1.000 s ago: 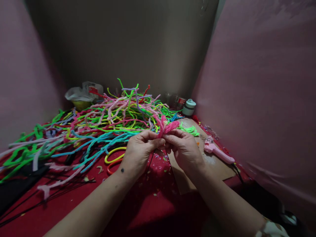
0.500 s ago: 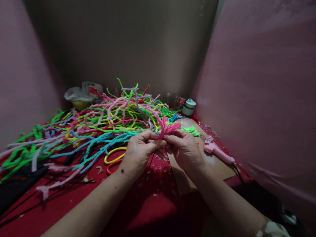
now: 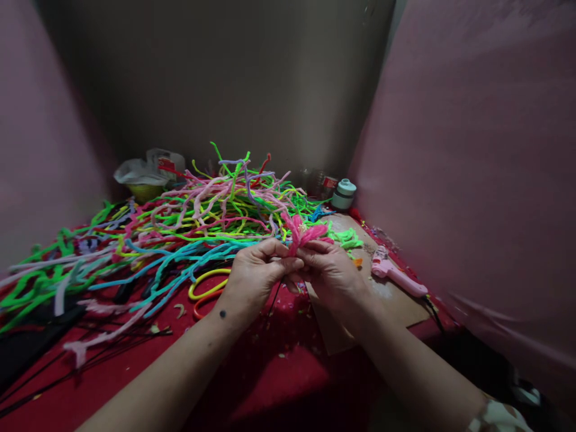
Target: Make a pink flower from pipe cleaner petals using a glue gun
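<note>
My left hand (image 3: 254, 277) and my right hand (image 3: 330, 273) meet at the middle of the view, fingers pinched together round the base of a small pink pipe-cleaner flower (image 3: 302, 231). Its fuzzy petals stick up above my fingertips. A thin dark wire (image 3: 273, 295) hangs down from between my hands. Just behind the flower lies a big heap of pipe cleaners (image 3: 180, 228) in green, pink, yellow, teal and lilac.
A pink glue gun (image 3: 396, 275) lies on a cardboard sheet (image 3: 387, 303) to the right. A small white-green jar (image 3: 345, 195) stands at the back, a plastic bag with a yellow bowl (image 3: 146, 177) at back left. Red cloth (image 3: 279, 372) with small scraps covers the floor. Yellow and orange loops (image 3: 204, 288) lie by my left hand.
My hands have stayed in place, the fingers shifting slightly round the flower's base; the petals moved a little lower and left. The view drifted slightly.
</note>
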A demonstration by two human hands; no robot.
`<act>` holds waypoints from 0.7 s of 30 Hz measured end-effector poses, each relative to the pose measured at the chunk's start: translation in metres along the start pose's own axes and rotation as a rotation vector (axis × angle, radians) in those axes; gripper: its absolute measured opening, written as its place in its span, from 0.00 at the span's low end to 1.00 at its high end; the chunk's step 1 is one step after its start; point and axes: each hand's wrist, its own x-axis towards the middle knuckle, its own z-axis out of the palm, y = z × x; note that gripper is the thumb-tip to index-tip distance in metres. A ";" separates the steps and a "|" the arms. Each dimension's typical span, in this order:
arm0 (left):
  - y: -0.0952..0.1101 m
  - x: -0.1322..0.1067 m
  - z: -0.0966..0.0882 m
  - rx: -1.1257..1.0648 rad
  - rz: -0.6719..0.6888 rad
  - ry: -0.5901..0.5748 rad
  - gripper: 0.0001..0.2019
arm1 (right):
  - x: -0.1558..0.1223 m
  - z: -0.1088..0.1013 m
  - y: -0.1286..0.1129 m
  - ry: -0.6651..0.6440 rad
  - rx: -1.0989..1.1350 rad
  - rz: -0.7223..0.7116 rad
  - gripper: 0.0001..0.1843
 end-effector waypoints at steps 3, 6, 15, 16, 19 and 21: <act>-0.002 0.001 -0.003 -0.006 -0.015 -0.040 0.07 | 0.001 -0.003 0.003 -0.132 0.035 0.060 0.06; -0.005 0.002 -0.006 -0.037 -0.065 -0.100 0.06 | 0.001 -0.004 0.002 -0.174 0.056 0.115 0.08; -0.002 0.003 -0.008 -0.177 -0.301 -0.222 0.06 | 0.000 -0.006 0.001 -0.141 0.010 0.094 0.07; -0.001 0.002 -0.008 -0.176 -0.321 -0.225 0.06 | 0.000 -0.007 0.001 -0.149 0.004 0.088 0.06; -0.001 0.001 -0.007 -0.191 -0.343 -0.217 0.07 | 0.001 -0.008 0.001 -0.162 0.010 0.086 0.04; -0.001 0.001 -0.006 -0.211 -0.332 -0.196 0.07 | 0.001 -0.008 0.001 -0.157 0.033 0.090 0.03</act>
